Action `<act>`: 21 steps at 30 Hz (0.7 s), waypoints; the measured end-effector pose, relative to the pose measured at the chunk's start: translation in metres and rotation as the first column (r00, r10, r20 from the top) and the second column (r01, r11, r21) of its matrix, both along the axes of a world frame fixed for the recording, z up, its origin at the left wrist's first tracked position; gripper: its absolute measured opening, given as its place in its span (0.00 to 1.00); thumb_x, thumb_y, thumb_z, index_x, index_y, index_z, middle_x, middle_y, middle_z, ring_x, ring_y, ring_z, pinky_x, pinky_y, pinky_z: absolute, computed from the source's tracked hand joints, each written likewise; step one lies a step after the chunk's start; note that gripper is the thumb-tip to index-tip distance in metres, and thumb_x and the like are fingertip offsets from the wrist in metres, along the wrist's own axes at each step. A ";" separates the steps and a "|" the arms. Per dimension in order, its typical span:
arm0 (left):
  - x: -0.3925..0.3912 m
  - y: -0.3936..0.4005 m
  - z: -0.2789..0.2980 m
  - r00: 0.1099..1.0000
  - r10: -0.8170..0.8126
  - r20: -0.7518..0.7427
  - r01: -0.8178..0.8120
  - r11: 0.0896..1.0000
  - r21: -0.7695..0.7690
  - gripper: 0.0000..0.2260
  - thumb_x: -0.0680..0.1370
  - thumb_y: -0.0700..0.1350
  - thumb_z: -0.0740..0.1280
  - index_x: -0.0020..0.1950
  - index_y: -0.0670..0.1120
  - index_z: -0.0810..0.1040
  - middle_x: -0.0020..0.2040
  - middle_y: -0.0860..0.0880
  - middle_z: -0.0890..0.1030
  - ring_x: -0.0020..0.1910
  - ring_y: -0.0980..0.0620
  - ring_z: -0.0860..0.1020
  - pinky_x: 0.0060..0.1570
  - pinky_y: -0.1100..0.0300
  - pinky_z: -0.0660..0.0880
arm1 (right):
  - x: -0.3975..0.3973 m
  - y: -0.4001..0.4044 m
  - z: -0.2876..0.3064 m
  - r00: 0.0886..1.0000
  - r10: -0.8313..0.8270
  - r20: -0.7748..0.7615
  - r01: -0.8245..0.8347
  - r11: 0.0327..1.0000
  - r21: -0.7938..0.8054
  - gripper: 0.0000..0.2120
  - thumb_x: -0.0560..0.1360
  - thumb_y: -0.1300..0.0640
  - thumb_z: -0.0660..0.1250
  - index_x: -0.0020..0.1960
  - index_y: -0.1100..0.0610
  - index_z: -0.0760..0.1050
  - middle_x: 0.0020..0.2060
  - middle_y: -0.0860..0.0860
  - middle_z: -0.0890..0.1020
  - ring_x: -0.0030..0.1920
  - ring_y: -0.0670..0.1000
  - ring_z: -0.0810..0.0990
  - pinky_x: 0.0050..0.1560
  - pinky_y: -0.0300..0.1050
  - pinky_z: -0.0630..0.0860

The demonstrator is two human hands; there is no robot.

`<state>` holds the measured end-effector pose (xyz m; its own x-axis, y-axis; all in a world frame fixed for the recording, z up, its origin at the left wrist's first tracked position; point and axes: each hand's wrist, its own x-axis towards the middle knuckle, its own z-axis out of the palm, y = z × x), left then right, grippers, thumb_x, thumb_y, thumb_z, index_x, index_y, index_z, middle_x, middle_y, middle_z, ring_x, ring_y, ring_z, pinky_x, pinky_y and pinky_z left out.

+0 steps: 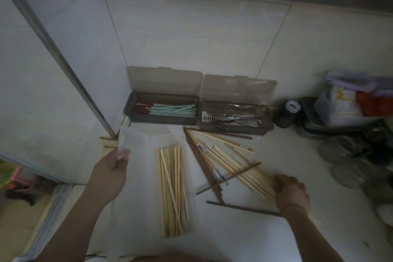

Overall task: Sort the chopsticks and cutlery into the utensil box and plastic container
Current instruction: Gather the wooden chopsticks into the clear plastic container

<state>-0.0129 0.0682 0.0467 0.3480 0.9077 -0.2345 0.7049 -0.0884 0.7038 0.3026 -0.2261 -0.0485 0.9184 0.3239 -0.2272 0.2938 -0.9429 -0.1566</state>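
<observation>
Right hand (291, 192) gripping loose chopsticks (229, 161); left hand (111, 168) pinching container lid (131, 142) (open). Next: lift bundle into plastic container (191, 208).

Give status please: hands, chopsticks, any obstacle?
Left hand holds container lid. Right hand grips loose chopsticks. Container part-filled. No obstacle.

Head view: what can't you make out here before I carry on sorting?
- Cutlery in the right utensil box: dim and tangled, types unclear.
- Right hand: its fingers are hidden under the hand; how many loose chopsticks it grips is unclear.
- Clutter at the right edge: dark, blurred, cut off.
</observation>
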 end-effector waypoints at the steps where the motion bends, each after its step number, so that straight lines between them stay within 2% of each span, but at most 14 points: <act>1: 0.000 0.000 0.000 1.000 -0.004 0.000 0.004 1.000 -0.004 0.12 0.83 0.45 0.57 0.60 0.50 0.77 0.52 0.39 0.80 0.51 0.37 0.79 0.55 0.44 0.75 | 0.001 0.001 0.001 1.000 -0.007 -0.019 0.007 1.000 -0.007 0.11 0.77 0.55 0.62 0.57 0.46 0.77 0.53 0.52 0.77 0.52 0.55 0.71 0.51 0.46 0.66; 6: 0.000 0.001 -0.001 1.000 0.008 -0.001 -0.008 1.000 -0.009 0.11 0.83 0.45 0.57 0.60 0.50 0.77 0.52 0.39 0.80 0.51 0.38 0.78 0.55 0.44 0.75 | 0.011 -0.002 0.011 0.998 0.011 -0.068 -0.015 0.997 -0.070 0.09 0.77 0.53 0.61 0.54 0.44 0.76 0.49 0.51 0.78 0.50 0.54 0.73 0.48 0.44 0.68; 9: -0.001 0.001 -0.001 1.000 0.022 0.002 -0.022 1.000 -0.019 0.12 0.83 0.45 0.57 0.61 0.49 0.78 0.53 0.39 0.80 0.53 0.38 0.78 0.56 0.44 0.74 | 0.016 -0.010 0.018 0.992 0.020 -0.126 -0.024 0.999 -0.027 0.07 0.76 0.58 0.61 0.47 0.45 0.72 0.44 0.52 0.78 0.42 0.54 0.73 0.45 0.43 0.69; 11: -0.002 0.001 -0.001 1.000 0.023 0.001 -0.023 1.000 -0.021 0.12 0.83 0.45 0.57 0.62 0.48 0.78 0.54 0.39 0.80 0.54 0.39 0.78 0.57 0.45 0.74 | 0.020 -0.020 0.020 0.988 0.057 -0.146 -0.056 0.998 0.007 0.07 0.76 0.58 0.62 0.45 0.46 0.71 0.44 0.53 0.78 0.41 0.54 0.73 0.44 0.43 0.69; 16: -0.003 0.002 -0.001 1.000 0.019 -0.001 -0.019 1.000 -0.018 0.12 0.83 0.45 0.58 0.62 0.48 0.78 0.54 0.40 0.81 0.54 0.39 0.78 0.56 0.48 0.74 | 0.039 -0.047 0.026 0.998 0.029 -0.048 -0.026 0.998 0.056 0.08 0.76 0.58 0.65 0.42 0.45 0.73 0.42 0.54 0.79 0.39 0.55 0.73 0.43 0.45 0.70; 19: -0.003 0.002 -0.002 1.000 0.009 0.000 -0.009 1.000 -0.006 0.12 0.83 0.44 0.58 0.62 0.47 0.78 0.53 0.39 0.81 0.53 0.38 0.78 0.54 0.48 0.74 | 0.054 -0.059 0.029 0.998 -0.055 0.036 0.051 0.994 0.099 0.08 0.75 0.62 0.66 0.42 0.49 0.73 0.38 0.58 0.80 0.35 0.56 0.73 0.40 0.49 0.73; 21: -0.003 0.003 -0.001 1.000 0.006 0.005 -0.006 1.000 -0.001 0.12 0.82 0.44 0.58 0.61 0.48 0.78 0.52 0.39 0.81 0.52 0.38 0.79 0.54 0.48 0.75 | 0.057 -0.061 0.034 0.991 -0.118 0.065 0.107 0.982 0.154 0.05 0.77 0.60 0.64 0.43 0.52 0.73 0.34 0.57 0.77 0.34 0.56 0.74 0.41 0.50 0.74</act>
<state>-0.0161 0.0707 0.0454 0.3435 0.9096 -0.2339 0.7021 -0.0832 0.7072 0.3601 -0.2867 -0.0149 0.9633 0.2428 -0.1143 0.2032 -0.9381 -0.2806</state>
